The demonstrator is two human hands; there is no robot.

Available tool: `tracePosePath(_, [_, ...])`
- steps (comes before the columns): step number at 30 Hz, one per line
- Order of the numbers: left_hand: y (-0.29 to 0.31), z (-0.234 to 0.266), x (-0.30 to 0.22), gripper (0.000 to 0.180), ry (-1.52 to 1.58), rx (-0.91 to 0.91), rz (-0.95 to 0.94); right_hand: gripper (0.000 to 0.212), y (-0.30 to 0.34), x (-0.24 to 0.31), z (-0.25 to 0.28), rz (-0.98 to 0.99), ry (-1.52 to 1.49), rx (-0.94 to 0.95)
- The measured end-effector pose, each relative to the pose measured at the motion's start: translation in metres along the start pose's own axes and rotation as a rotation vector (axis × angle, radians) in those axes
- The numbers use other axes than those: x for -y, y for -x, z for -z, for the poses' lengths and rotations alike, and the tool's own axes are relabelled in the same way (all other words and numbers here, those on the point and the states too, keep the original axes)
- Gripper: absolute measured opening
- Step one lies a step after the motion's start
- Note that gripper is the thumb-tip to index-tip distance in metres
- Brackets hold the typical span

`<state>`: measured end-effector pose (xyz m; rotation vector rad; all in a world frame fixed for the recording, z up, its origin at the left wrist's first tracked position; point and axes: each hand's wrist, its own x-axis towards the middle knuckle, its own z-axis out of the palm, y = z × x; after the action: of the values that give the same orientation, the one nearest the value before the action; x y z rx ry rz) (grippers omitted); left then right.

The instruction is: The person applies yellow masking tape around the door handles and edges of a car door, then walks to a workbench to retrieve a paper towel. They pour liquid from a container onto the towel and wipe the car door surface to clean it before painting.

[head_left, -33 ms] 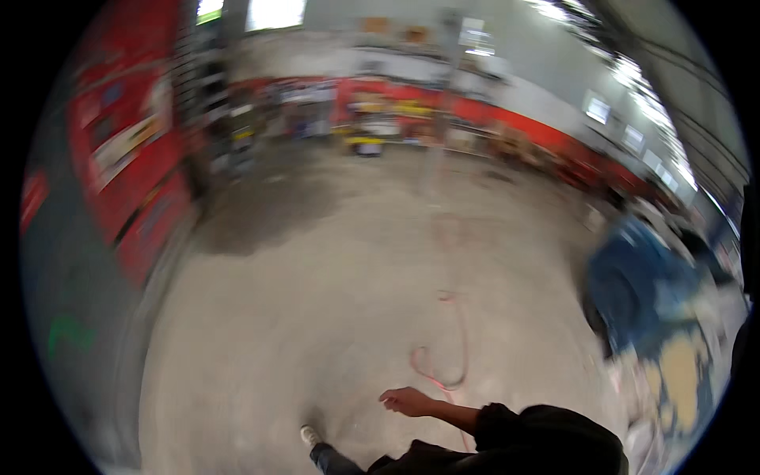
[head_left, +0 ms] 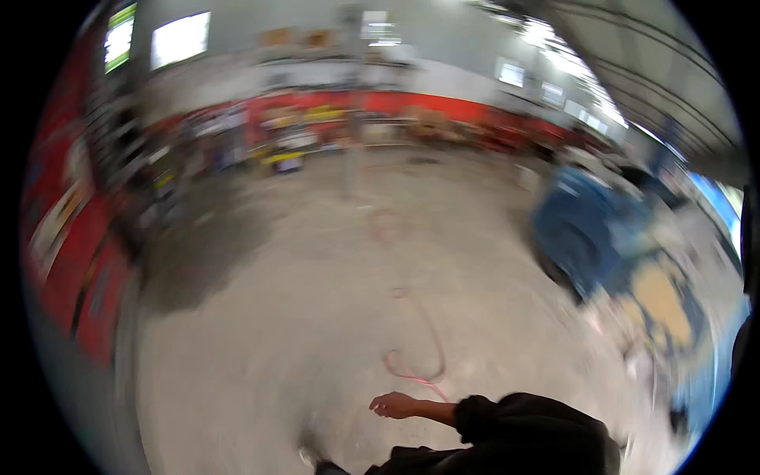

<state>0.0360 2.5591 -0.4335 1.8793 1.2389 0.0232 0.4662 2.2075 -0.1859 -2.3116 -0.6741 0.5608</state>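
Observation:
My right hand (head_left: 393, 405) hangs in front of me over the concrete floor, its forearm bare below a dark pushed-up sleeve (head_left: 514, 427). The fingers are loosely curled inward, and nothing shows in them. Beneath and just beyond the hand, a thin red hose (head_left: 440, 356) lies in loops on the floor, apart from the hand. One light-coloured shoe (head_left: 307, 456) shows at the lower edge, smeared by motion. My left hand is outside the picture.
On the right stands a blue vehicle body (head_left: 582, 226) with beige patches. A red cabinet-like unit (head_left: 59, 273) lines the left. Cluttered shelves (head_left: 305, 138) run along the far wall, behind a post (head_left: 353, 158). A dark stain (head_left: 206, 253) marks the floor.
The view has swung right, so the shelves and red unit sit further left and more of the right side shows. My right hand stays low, loosely curled. The shoe has dropped toward the lower edge.

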Motion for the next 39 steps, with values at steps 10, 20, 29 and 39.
tracePosePath(10, [-0.469, 0.058, -0.359, 0.014, -0.584, 0.344, -0.881, 0.024, 0.031, -0.122, -0.137, -1.239, -0.003, -0.548])
tracePosePath(20, [-0.617, -0.184, -0.689, 0.012, -0.533, 0.668, -1.099, 0.037, -0.192, -0.018, -0.173, -1.480, -0.649, -0.357])
tracePosePath(29, [-0.666, -0.321, -0.966, 0.017, -0.415, 0.858, -1.187, 0.022, -0.580, -0.062, 0.145, -1.043, -0.223, -0.811])
tracePosePath(39, [-0.806, -0.407, -1.160, 0.022, -0.432, 1.066, -1.262, 0.015, -0.837, -0.131, 0.259, -1.075, -0.380, -1.025])
